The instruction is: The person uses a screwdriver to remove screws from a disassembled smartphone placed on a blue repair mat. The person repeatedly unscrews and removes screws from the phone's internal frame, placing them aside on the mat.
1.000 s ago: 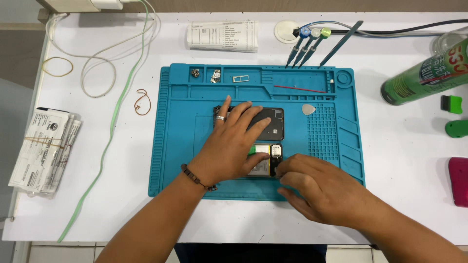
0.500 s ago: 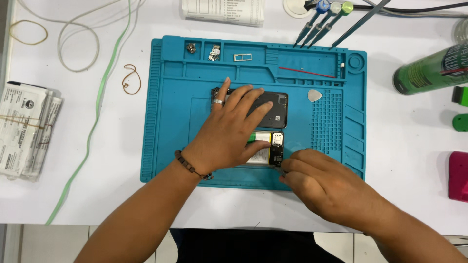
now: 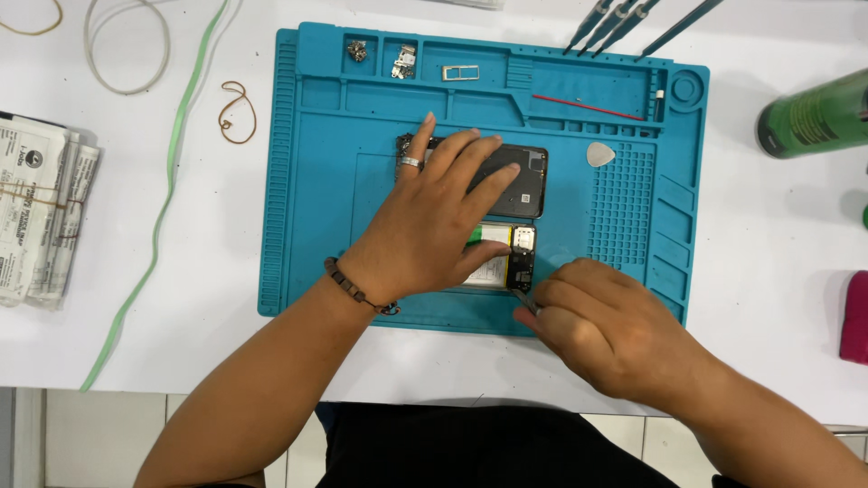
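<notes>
Mat (image 3: 307, 181) first, blue, phone (image 3: 508, 258) lying open at its middle, long axis left-right. I see my left hand (image 3: 434, 226) flat, fingers apart, pinning it; right hand (image 3: 606, 330) just right of it, closed on a thin tool (image 3: 524, 300).

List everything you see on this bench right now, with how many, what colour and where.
repair mat: 1, teal, middle of the white table
opened phone: 1, black with white and green inside, on the mat under both hands
phone back cover: 1, black, on the mat under the left fingers
pick: 1, white, on the mat at right
SIM tray: 1, silver, top compartment
red rod: 1, top groove
tools: about 4, dark handles, top edge
spray can: 1, green, right
rubber band: 1, tan, left of the mat
paper bundle: 1, white, far left
left hand: pressing on the phone
right hand: grip on a thin tool at the phone's corner
</notes>
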